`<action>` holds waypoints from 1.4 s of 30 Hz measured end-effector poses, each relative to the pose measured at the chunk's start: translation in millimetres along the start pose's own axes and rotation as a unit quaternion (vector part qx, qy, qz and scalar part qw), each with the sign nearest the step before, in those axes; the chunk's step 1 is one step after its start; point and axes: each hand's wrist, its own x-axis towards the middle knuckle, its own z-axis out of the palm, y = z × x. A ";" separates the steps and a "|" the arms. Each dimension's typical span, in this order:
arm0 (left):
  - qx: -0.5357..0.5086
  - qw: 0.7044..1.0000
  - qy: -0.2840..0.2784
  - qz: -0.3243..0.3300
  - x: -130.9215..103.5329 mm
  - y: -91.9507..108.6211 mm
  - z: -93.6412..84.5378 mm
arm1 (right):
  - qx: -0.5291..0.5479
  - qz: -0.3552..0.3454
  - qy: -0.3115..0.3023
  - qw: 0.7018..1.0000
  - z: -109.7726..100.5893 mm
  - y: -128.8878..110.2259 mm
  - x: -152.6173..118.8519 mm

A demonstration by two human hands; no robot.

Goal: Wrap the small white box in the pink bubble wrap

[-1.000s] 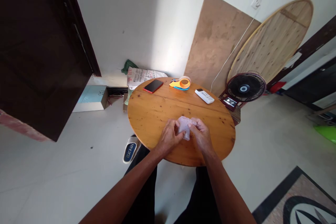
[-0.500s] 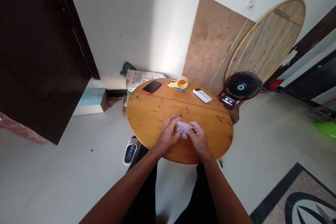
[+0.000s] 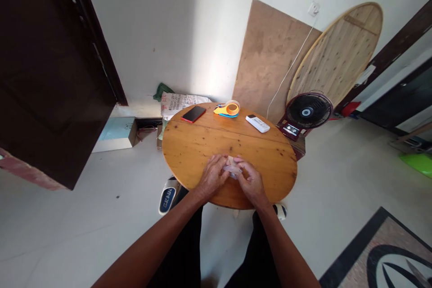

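Left hand (image 3: 213, 174): fingers bent inward, thumb and fingertips closed on the left side of a crumpled, translucent plastic piece (image 3: 232, 170). Right hand (image 3: 250, 182): thumb and index finger pinch the right side of the same piece. Piece sits between the two hands, over the near half of the round wooden table (image 3: 189, 144), inward from the near edge and roughly midway between left and right edges. Partly covered by fingers; whether it touches the tabletop, cannot tell.

Along the far edge of the table, left to right: a dark-screened phone (image 3: 193, 114) with red rim, toward the far left; a yellow tape dispenser (image 3: 227, 109) with clear roll, a blue item (image 3: 228, 115) showing at its near side; a white device (image 3: 258, 123) with a small dark panel, toward the far right, lying aslant.

Beyond the far left edge: a printed sack (image 3: 180, 102), green cloth (image 3: 162, 91) beside it. Beyond the far right edge: a round fan (image 3: 308, 110); behind it a large oval-looking wooden board (image 3: 340, 49) leans at the wall, overlapping a flat brown panel (image 3: 270, 54). White cord (image 3: 293, 64) runs down from the wall socket (image 3: 313, 8). Slippers: one (image 3: 167, 198) at the near left edge, another (image 3: 281, 211) partly visible at the near right.
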 end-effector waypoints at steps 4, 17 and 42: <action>0.004 1.000 -0.008 0.025 -2.7 -2.2 -4.5 | -0.048 -0.044 -0.019 0.998 -5.3 -2.4 -4.2; 0.020 0.993 -0.064 0.096 -3.2 -19.9 -11.7 | -0.116 -0.124 -0.047 0.984 -7.6 6.7 -11.6; -0.540 0.791 -0.170 -0.233 24.0 -7.3 -6.0 | 0.086 0.185 0.011 0.979 -0.2 13.1 10.1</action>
